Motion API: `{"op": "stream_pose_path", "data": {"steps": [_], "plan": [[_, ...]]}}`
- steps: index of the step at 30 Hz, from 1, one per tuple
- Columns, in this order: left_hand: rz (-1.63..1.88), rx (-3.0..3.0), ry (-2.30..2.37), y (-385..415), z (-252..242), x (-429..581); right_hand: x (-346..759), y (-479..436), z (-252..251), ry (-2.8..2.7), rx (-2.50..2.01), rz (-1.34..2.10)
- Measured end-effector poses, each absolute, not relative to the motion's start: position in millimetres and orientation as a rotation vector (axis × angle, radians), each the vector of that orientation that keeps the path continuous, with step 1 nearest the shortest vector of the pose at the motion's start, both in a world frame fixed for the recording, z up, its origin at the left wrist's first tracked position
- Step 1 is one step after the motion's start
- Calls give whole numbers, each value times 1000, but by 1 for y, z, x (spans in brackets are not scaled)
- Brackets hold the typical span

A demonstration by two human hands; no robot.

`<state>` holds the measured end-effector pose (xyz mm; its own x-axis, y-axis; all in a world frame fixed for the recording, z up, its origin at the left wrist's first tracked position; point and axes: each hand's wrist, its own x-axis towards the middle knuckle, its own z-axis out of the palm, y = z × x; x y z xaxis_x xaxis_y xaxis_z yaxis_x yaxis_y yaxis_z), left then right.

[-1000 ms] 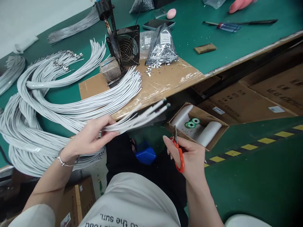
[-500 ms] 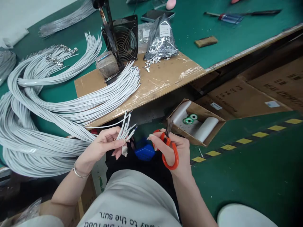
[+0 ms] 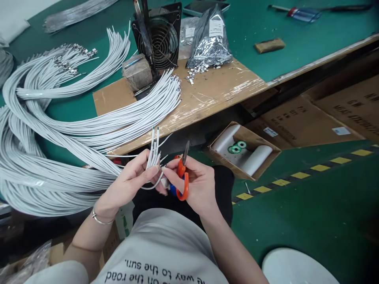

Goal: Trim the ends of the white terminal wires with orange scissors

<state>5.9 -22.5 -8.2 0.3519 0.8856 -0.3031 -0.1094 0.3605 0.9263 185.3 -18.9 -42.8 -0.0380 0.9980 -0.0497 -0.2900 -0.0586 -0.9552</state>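
My left hand (image 3: 134, 175) is closed around several white cables (image 3: 153, 154), their cut ends sticking up past the fingers. Orange-handled scissors (image 3: 182, 173) stay in my right hand (image 3: 197, 179), blades pointing up and away from me. The thumb and a finger of that hand meet at the cable ends beside my left fingertips, where one cable bends in a loop below. Whether they pinch that cable is hard to see. On the bench left of my hands lies a large bundle of white cables (image 3: 74, 146), curving round with its ends on the cardboard.
A black fan (image 3: 161, 43), a taped block (image 3: 137, 73) and a silver bag (image 3: 211, 39) with small loose connectors stand on the bench. Below the bench edge, an open carton (image 3: 262, 140) holds white rolls and green-rimmed spools. A screwdriver (image 3: 303, 14) lies far right.
My right hand has moved left with the scissors, up to the cable ends in my left hand. One cable now bends away from the others. The view has shifted slightly.
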Motion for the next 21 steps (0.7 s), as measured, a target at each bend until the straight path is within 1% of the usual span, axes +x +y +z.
{"op": "stream_pose_path", "data": {"steps": [6,13,17,21], "plan": [[842,987,1105,-23,-7,8,182,-17,-42,-939,-998,1448],[807,1019,1125,-21,-3,10,185,-12,-48,-830,-971,1513],[819,946,1164,-21,-2,11,192,-11,-48,-754,-1001,1364],[862,897,1133,-22,-3,12,206,-17,-52,-1031,-1052,1244]]}}
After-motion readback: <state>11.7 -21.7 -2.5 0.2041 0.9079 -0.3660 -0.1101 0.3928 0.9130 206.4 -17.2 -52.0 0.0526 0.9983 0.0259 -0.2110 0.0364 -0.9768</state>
